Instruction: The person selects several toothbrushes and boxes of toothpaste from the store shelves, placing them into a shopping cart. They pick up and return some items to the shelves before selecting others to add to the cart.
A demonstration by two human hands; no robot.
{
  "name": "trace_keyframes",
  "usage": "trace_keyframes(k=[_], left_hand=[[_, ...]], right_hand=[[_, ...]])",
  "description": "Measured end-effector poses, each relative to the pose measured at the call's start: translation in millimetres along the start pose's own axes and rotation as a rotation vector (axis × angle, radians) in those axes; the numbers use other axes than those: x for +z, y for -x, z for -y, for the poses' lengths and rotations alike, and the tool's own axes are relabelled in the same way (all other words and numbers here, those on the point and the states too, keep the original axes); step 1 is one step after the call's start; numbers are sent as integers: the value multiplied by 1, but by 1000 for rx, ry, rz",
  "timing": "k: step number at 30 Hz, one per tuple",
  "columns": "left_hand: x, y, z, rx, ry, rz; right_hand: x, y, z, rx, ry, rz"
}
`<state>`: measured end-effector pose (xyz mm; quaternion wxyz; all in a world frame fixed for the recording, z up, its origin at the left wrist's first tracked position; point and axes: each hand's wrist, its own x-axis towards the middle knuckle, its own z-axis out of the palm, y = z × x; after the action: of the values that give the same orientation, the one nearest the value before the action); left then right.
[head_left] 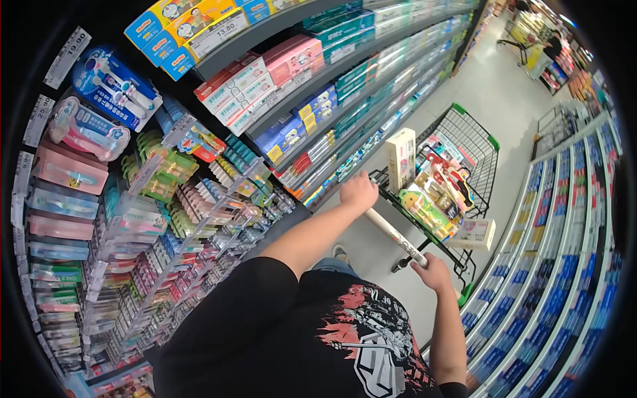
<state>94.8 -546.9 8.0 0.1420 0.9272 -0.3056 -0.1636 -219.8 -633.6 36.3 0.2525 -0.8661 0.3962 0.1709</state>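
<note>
Both of my hands are on the pale handlebar (397, 239) of a shopping cart (490, 174) with black wire sides and green corners. My left hand (359, 193) is wrapped round the handlebar's end nearest the left shelves. Near the other end, my right hand (434, 272) has its fingers closed round the same bar. Mixed packaged goods (443, 182) lie heaped in the cart. A tall cream box (401, 160) stands at its left rear corner, and a smaller white box (474, 234) sits at the right rear corner.
Shelves of toothpaste boxes (295, 124) run along the left, beside hanging toothbrush packs (79, 169) on hooks. Blue-and-white packages fill the right-hand shelves (541, 285). The grey aisle floor (468, 76) stretches ahead to a person (552, 45) near another cart (520, 41).
</note>
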Motion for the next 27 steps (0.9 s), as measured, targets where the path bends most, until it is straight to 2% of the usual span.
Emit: trace_keyframes(k=[3,5,7,8,9,10,12,13,14,15,17,20,24,26,27], left_hand=[[13,-19,-5,30,30,-62],[18,-32,-8,18,32,-49],[10,-33,-12,97,71,-86],[3,-37,-12,90,101,60],[-1,-38,-9,69,94,54],[-11,-38,-5,150,103,11],[-47,-38,6,357,100,-137],[-70,-38,13,498,88,-374],[-112,-32,16,603,116,-513],[-149,-26,21,639,85,-671],[-211,-15,35,611,-81,-885],[-267,1,64,481,-354,-978],[-298,3,99,426,-519,-1030],[-311,6,109,313,-494,-895],[-318,8,110,310,-490,-895]], right_hand=[[-6,-40,-10,18,-4,114],[-7,-60,-20,-24,-28,115],[-11,-74,-27,-26,-88,140],[-7,-84,-35,-28,-78,127],[-7,-93,-39,-48,-78,139],[-12,-91,-37,-58,-47,109],[-16,-94,-42,-76,16,72],[-20,-93,-40,-79,21,68],[-24,-91,-37,-74,26,57],[-27,-89,-36,-67,32,48],[-29,-96,-38,-73,52,55],[-29,-95,-39,-73,49,37],[-29,-99,-39,-52,61,38],[-28,-94,-36,-37,34,31],[-29,-93,-35,-36,39,32]])
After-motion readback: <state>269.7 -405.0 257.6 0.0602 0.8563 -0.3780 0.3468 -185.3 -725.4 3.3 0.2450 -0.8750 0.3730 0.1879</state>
